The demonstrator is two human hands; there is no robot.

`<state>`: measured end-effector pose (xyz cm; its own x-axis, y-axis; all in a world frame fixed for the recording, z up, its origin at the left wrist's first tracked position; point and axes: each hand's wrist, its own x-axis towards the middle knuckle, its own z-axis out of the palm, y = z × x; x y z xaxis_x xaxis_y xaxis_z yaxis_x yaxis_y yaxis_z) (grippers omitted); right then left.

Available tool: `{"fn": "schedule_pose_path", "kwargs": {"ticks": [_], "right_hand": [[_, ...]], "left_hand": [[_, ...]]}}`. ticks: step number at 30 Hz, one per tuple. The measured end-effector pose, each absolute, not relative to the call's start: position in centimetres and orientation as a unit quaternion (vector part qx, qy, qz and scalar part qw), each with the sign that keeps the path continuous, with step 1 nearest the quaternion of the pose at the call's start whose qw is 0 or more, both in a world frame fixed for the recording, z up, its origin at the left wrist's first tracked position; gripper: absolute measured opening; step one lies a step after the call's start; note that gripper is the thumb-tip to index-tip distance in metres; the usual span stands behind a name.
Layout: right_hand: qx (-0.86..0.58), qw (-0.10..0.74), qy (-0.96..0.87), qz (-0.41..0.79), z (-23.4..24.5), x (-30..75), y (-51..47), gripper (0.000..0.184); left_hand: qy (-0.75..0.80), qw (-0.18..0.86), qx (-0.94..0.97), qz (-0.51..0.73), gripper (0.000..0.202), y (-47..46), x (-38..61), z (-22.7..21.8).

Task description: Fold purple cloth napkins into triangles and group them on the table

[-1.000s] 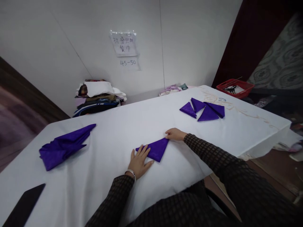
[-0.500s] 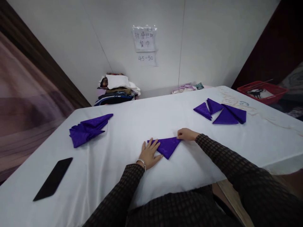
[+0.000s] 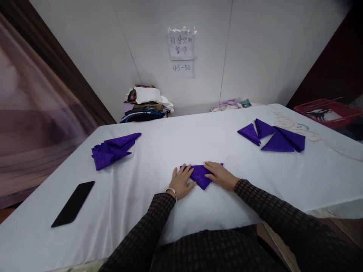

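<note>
— How's the grip?
— Spread flat: the left hand (image 3: pixel 181 184) lies with fingers fanned on the left part of the cloth (image 3: pixel 200 176); the right hand (image 3: pixel 222 176), thumb apart, covers its right part.
— And the cloth's place?
— On the table (image 3: pixel 170 147), its near corner showing between both.
— Further out?
— Well left, a bundle (image 3: pixel 104 156), with a black slab (image 3: pixel 73 204) nearer; beyond rightward, four triangles (image 3: pixel 278 142).
</note>
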<state>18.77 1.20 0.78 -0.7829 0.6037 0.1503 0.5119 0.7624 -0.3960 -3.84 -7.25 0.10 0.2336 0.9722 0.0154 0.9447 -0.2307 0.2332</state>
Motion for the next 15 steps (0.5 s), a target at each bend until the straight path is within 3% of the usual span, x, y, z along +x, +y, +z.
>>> {"fn": "schedule_pose_path", "kwargs": {"ticks": [6,10,15], "right_hand": [[-0.380,0.038,-0.913,0.143,3.2,18.3,3.2,0.024],[-0.406,-0.024,-0.900,0.157,4.1,17.8,3.8,0.024],[-0.428,-0.042,-0.883,0.189,4.4,17.8,3.9,0.021]], "left_hand": [[0.611,0.094,0.782,0.080,0.057,-7.1,-3.8,0.4],[0.604,0.099,0.787,0.079,0.050,-6.6,-4.1,0.5],[0.589,0.102,0.797,0.088,0.044,-5.7,-4.7,0.4]]}}
